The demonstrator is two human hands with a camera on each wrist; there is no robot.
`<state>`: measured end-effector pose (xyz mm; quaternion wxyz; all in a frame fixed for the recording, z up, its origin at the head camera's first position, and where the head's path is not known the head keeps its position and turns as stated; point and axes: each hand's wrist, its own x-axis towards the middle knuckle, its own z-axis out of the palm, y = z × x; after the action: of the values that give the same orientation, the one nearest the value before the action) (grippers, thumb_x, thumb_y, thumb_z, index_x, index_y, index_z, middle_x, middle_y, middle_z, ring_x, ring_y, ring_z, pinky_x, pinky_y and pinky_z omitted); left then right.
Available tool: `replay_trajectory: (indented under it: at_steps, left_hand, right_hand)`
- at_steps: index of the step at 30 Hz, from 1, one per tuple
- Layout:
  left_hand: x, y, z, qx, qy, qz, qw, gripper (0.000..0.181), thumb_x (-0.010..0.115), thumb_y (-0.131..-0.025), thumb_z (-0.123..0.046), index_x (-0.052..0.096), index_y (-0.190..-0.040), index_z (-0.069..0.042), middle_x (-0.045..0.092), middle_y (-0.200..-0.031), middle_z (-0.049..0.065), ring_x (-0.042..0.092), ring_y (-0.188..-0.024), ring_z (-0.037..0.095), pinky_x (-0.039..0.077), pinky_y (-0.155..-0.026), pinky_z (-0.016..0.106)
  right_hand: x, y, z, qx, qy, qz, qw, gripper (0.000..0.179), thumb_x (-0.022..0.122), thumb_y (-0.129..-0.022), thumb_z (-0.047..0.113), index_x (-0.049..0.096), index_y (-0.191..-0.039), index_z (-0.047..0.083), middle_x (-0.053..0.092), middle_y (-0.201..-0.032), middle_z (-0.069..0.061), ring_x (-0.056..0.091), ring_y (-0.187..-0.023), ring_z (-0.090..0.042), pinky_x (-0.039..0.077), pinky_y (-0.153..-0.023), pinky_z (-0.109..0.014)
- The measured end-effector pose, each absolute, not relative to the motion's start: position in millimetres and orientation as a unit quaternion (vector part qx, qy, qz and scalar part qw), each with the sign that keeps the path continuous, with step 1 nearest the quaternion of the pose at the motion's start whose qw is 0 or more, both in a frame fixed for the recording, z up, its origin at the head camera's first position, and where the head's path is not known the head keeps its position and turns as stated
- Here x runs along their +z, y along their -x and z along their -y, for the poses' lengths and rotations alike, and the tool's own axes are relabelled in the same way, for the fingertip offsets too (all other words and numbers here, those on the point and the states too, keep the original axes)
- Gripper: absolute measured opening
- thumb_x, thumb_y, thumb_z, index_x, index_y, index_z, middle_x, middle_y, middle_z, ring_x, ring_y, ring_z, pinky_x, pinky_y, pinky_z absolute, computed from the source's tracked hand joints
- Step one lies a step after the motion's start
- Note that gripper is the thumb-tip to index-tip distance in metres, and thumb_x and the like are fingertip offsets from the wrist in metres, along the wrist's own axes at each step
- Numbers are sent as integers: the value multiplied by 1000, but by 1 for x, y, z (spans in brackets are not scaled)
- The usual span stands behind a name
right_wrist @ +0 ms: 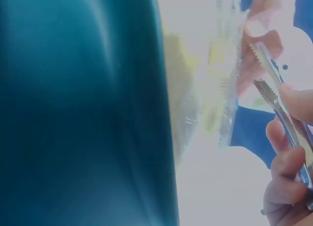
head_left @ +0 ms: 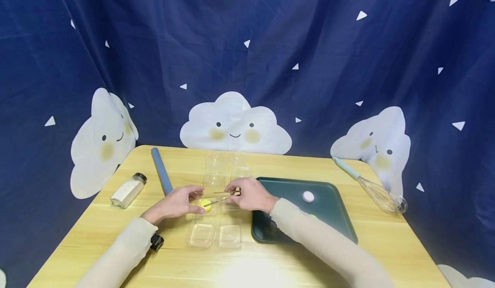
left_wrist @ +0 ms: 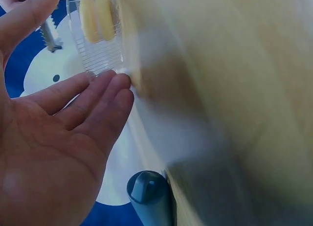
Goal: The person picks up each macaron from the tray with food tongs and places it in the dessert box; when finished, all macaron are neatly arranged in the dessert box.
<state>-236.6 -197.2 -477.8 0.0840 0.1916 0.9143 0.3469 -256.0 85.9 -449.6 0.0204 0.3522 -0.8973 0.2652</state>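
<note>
My right hand (head_left: 251,193) grips slim metal tongs (right_wrist: 266,94) with serrated tips. The tongs stand apart at the tips, nothing between them, and in the head view one arm reaches over a yellow macaron (head_left: 206,205). That macaron sits in a clear plastic box (left_wrist: 100,64), its two shells showing through the ribbed wall. My left hand (head_left: 175,202) is at the box's left side, thumb and fingers spread around it. In the left wrist view its fairly straight fingers (left_wrist: 105,96) have their tips right at the box's edge.
More clear plastic boxes (head_left: 230,235) stand in front and behind. A dark green tray (head_left: 328,223) at right carries a pale pink macaron (head_left: 308,197) and a green one (head_left: 313,216), partly hidden by my sleeve. Around lie a whisk (head_left: 380,195), a blue rolling pin (head_left: 161,172) and a black-capped jar (head_left: 127,191).
</note>
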Motion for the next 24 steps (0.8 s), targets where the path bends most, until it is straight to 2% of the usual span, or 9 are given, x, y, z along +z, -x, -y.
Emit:
replay_trajectory:
  at_steps: [6, 13, 18, 24]
  left_hand:
    - [-470, 235, 199, 332, -184, -924, 47, 79, 85, -78, -46, 59, -140, -6, 69, -130, 10, 66, -115, 28, 56, -99, 51]
    - [-455, 233, 187, 328, -183, -927, 17, 71, 83, -82, -43, 59, -140, -10, 67, -134, 8, 62, -122, 32, 54, -99, 55]
    - [-445, 234, 168, 295, -215, -931, 6, 75, 83, -81, -44, 57, -142, -10, 61, -142, 10, 60, -128, 33, 49, -108, 56]
    - [-439, 237, 148, 279, -236, -930, 34, 80, 85, -79, -41, 55, -145, -8, 55, -149, 13, 50, -141, 36, 41, -118, 57]
  right_hand:
    - [-444, 255, -103, 324, -324, 889, 22, 20, 79, -89, 20, 78, -108, 15, 75, -93, 4, 60, -72, -4, 52, -63, -18]
    - [-436, 263, -134, 373, -271, 886, 37, 19, 79, -88, 16, 78, -107, 16, 77, -97, -1, 69, -81, -7, 59, -73, -22]
    - [-431, 271, -160, 382, -245, 889, 66, 22, 81, -86, 18, 78, -107, 13, 77, -96, -2, 67, -81, -9, 58, -74, -24]
    - [-428, 276, -192, 384, -207, 895, 96, 21, 80, -86, 16, 77, -106, 15, 77, -92, 1, 67, -81, -11, 58, -76, -27]
